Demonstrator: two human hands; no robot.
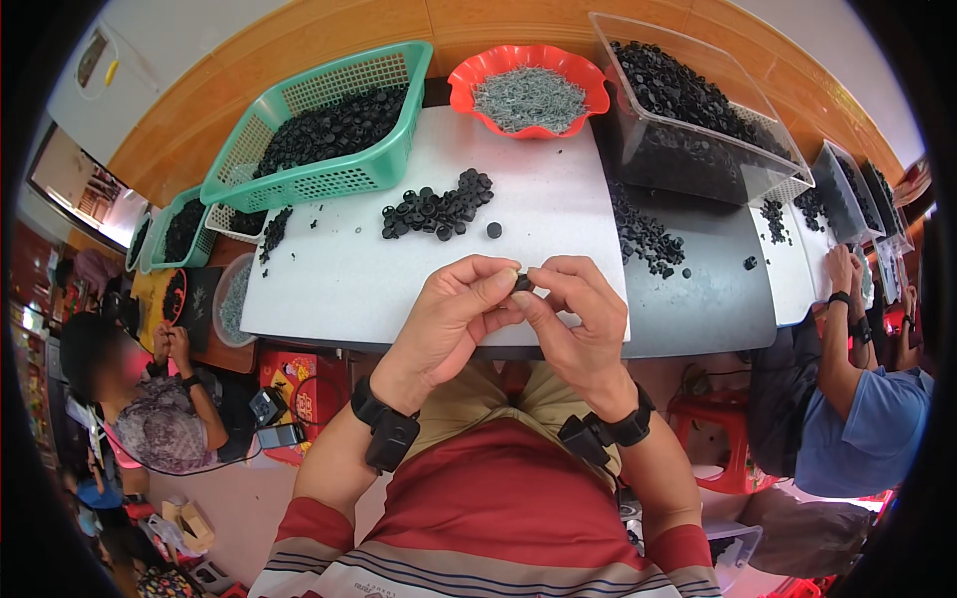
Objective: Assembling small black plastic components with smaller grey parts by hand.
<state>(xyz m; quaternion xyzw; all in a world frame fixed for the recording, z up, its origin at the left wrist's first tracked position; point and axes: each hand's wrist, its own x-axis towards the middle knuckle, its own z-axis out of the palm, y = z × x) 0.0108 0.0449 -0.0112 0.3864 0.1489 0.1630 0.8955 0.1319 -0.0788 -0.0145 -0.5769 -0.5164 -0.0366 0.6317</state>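
Note:
My left hand [451, 317] and my right hand [586, 325] meet above the near edge of a white board [339, 289]. Between their pinched fingertips sits a small black plastic part [522, 283], mostly covered by the fingers, so its exact shape is hard to see. Both hands are closed on it. Beyond them, a heap of round black plastic caps [439, 209] lies on the board, with one loose black cap [493, 230] just to its right. Smaller black bits [274, 235] are scattered at the board's left.
At the back stand a green basket [329, 177] of black parts, a red scalloped bowl [460, 85] of metal screws or pins, and a clear bin [688, 164] of black parts. More black pieces [648, 239] lie on the dark tabletop at right. People sit working on both sides.

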